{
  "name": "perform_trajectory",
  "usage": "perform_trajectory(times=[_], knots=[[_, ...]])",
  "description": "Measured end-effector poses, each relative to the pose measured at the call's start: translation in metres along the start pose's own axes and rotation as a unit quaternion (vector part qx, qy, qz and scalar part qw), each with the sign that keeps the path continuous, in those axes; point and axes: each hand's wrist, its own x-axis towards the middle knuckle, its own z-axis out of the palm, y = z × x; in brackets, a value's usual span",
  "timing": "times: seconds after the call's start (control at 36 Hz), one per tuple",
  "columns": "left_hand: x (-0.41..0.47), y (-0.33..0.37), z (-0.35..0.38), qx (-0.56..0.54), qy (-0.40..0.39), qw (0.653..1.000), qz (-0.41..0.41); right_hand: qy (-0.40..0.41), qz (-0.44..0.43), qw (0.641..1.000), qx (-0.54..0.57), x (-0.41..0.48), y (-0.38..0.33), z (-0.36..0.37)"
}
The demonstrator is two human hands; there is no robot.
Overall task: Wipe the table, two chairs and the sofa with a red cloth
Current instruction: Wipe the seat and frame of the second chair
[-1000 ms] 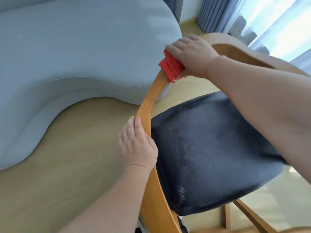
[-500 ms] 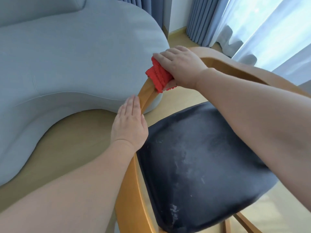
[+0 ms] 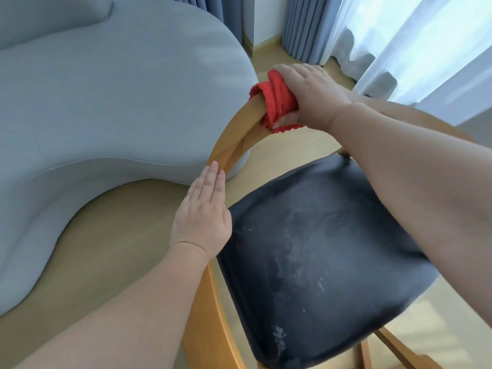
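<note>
A wooden chair with a curved back rail and a dusty black seat stands right below me. My right hand grips the bunched red cloth wrapped over the top of the rail. My left hand rests flat against the outer side of the rail lower down, fingers straight. The grey curved sofa fills the left of the view, close behind the chair.
Wooden floor shows between the sofa and the chair. Blue curtains and white sheer curtains hang at the back right. A chair leg and stretcher show at the bottom right.
My right hand has slid the red cloth a little further round the rail's top. My left hand has moved up the rail and its fingers have straightened. The view has tilted up.
</note>
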Motion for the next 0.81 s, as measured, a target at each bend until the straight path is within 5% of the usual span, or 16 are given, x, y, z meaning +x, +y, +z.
perform_trajectory(times=[0.39,0.58,0.64,0.81], knots=[[-0.001,0.000,-0.003,-0.018,0.011,1.000,0.018,0.051,0.187,0.978,0.082,-0.036,0.050,0.015],[0.000,0.000,-0.001,-0.024,0.011,1.000,-0.003,0.162,0.277,0.939,0.127,-0.058,0.045,0.049],[-0.001,0.001,0.000,-0.034,0.015,0.999,-0.013,0.238,0.313,0.901,0.184,-0.055,0.026,0.064],[-0.002,0.000,-0.001,-0.088,0.010,0.995,-0.041,0.398,0.356,0.712,0.455,-0.010,-0.070,0.087]])
